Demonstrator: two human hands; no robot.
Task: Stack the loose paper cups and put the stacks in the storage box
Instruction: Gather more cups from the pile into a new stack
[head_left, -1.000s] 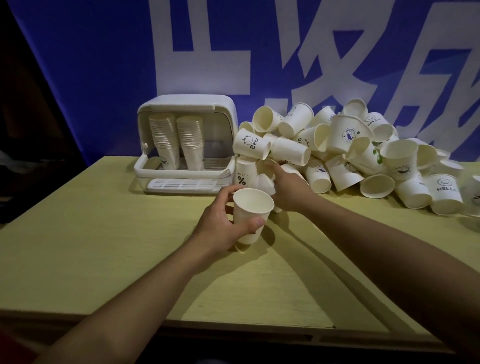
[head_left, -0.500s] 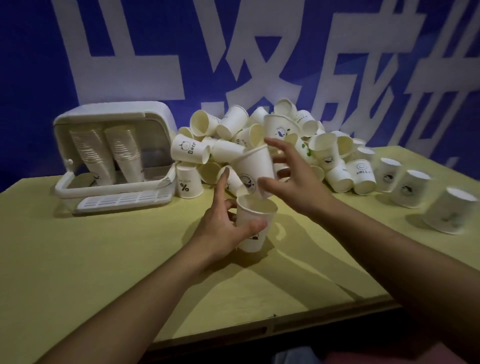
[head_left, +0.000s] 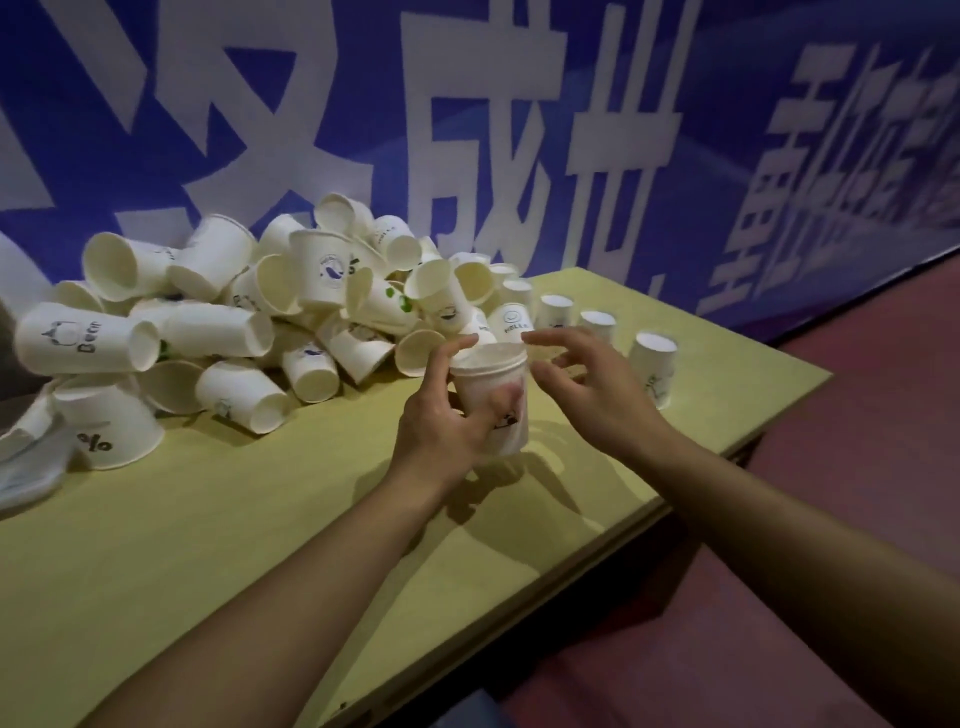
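While the left hand (head_left: 441, 421) wrapped its thumb and fingers around the short stack of nested cups (head_left: 493, 400), holding it upright just above the yellow table (head_left: 218, 530), the right hand (head_left: 592, 395) hung beside the stack's rim at its three o'clock — fingers spread and loosely bent, holding nothing, the fingertips close to the rim, though I could not tell if they touched it. At least two rims showed at the top of the stack, one seated in the other.

From the stack's nine o'clock round to its twelve lay the heap of loose cups (head_left: 291, 312), tumbled on their sides and over one another against the blue banner (head_left: 519, 114). A cup marked "Bear" (head_left: 83, 338) lay on its side at the heap's nine o'clock edge, and an upside-down cup with a percent sign (head_left: 104, 426) stood below it. Out at the stack's two o'clock a few upside-down cups (head_left: 652, 364) stood apart in a row along the table's far edge. At the far nine o'clock edge of the view only a pale blurred corner of the storage box (head_left: 26, 467) showed — too little to see inside.
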